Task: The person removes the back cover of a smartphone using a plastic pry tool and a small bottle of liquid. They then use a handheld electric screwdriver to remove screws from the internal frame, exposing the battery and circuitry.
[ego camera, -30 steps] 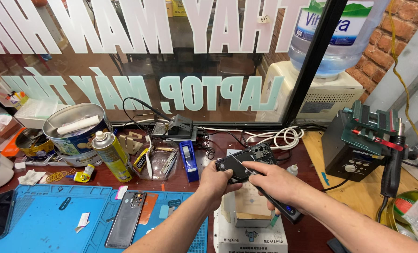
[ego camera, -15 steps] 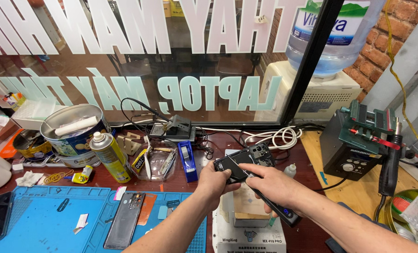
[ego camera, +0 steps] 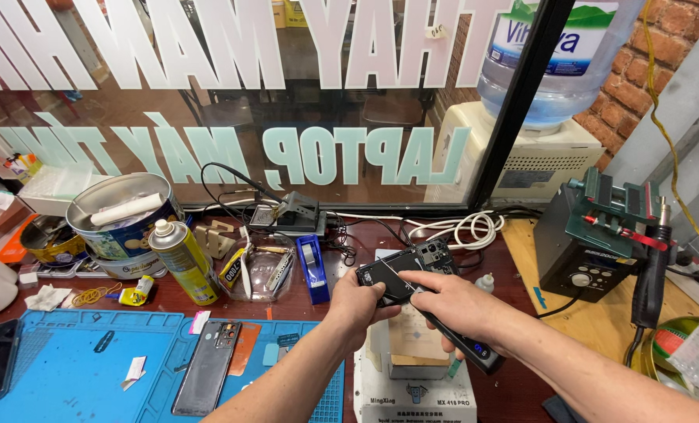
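My left hand point(ego camera: 359, 304) grips the near end of an opened black phone point(ego camera: 404, 270), its inner boards showing, held over a white machine point(ego camera: 412, 388). My right hand point(ego camera: 453, 301) holds a black pen-shaped tool point(ego camera: 463, 345) with a small blue light and rests its fingertips on the phone's middle. A brown pad point(ego camera: 408, 341) lies on the machine under the hands.
A blue work mat point(ego camera: 67, 368) at the lower left carries a phone back cover point(ego camera: 206, 366). A yellow spray can point(ego camera: 175, 260), a tin point(ego camera: 122, 215), a blue tape dispenser point(ego camera: 312, 266), white cables point(ego camera: 463, 229) and a hot-air station point(ego camera: 592, 239) stand around. Glass window behind.
Both hands and the phone stay in nearly the same place; the view has only shifted slightly.
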